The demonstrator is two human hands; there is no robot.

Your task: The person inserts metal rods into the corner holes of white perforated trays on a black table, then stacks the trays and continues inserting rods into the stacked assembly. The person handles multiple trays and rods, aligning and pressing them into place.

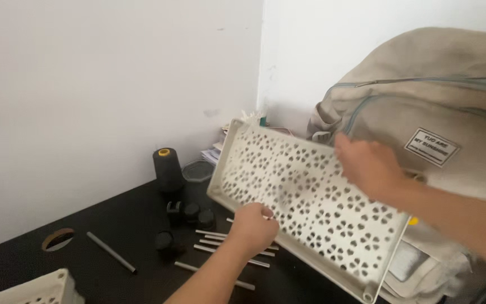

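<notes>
A cream plastic tray panel [293, 191] with clover-shaped cut-outs is held tilted above a black desk [125, 217]. My left hand [253, 226] grips its lower edge near the middle. My right hand [367, 166] holds its upper edge on the right. Under the panel lie several thin grey rods [212, 236] on the desk. The panel hides part of the rods.
A black thread spool [167, 169] with a yellow core stands by the white wall. Small black caps [189, 213] sit near it. A beige backpack [440, 112] fills the right. Another perforated cream piece [35, 288] lies at the bottom left, beside a round desk hole [57, 238] and a grey rod [111, 253].
</notes>
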